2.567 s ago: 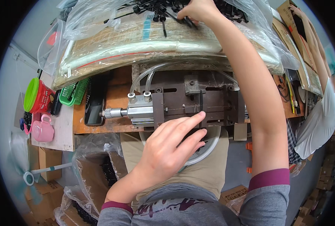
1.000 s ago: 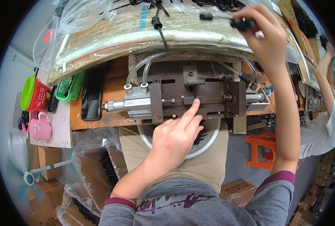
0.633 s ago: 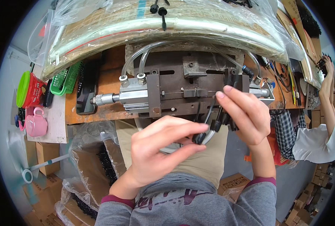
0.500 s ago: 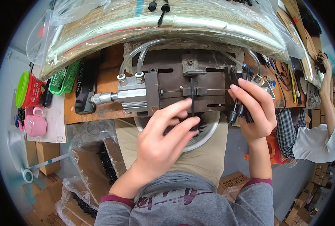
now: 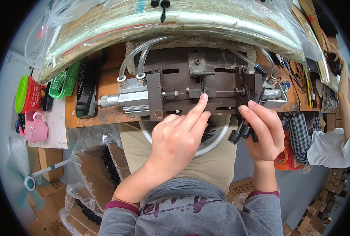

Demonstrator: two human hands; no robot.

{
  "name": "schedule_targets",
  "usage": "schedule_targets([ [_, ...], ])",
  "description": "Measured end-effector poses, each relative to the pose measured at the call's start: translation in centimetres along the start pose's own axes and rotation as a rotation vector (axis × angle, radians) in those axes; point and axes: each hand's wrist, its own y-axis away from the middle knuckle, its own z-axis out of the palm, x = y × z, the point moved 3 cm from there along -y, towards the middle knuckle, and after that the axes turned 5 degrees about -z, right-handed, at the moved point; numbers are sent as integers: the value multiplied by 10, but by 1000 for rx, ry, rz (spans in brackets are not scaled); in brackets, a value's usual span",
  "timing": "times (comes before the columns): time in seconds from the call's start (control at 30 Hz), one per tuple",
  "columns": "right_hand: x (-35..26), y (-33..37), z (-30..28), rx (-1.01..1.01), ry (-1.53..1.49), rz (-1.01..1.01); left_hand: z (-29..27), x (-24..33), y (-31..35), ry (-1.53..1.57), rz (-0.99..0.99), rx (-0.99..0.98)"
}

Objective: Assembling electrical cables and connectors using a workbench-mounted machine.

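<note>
My left hand (image 5: 177, 137) reaches over the middle of a dark metal clamping fixture (image 5: 179, 82). Its index finger is stretched out, with the tip on a thin black rod-shaped part (image 5: 202, 84) lying across the small centre block; the finger covers the part's lower end. The thumb is hidden from view. Right of the fixture's front edge, my right hand (image 5: 264, 131) is closed around several black plastic stems (image 5: 243, 133) with thicker ends, pinched between fingers and thumb. A silver air cylinder (image 5: 133, 98) sits at the fixture's left, and another (image 5: 272, 94) at its right.
Below the fixture, a round white-rimmed basket (image 5: 214, 147) holds black pieces. Plastic-wrapped material (image 5: 222, 27) bulges along the back. A phone (image 5: 87, 94), green basket (image 5: 62, 84) and pink cup (image 5: 37, 128) stand left. Lined boxes (image 5: 89, 165) sit lower left; another person's arm (image 5: 344, 86) shows right.
My left hand has moved up and right; its index finger now touches the rod at the centre block. My right hand has lowered slightly, and its stems have swung toward the left.
</note>
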Motion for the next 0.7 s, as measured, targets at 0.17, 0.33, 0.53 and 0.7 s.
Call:
schedule_targets([
  [0.17, -13, -1, 8, -67, -63, -95, -16, 9, 4, 637, -22, 15],
  [0.33, -9, -3, 15, -12, -77, 4, -25, 9, 9, 489, -20, 126],
  [0.53, -3, 4, 14, 74, -95, 226, -1, 0, 11, 221, -71, 124],
  [0.7, -4, 7, 12, -3, -134, 230, 14, -1, 5, -51, 18, 116],
])
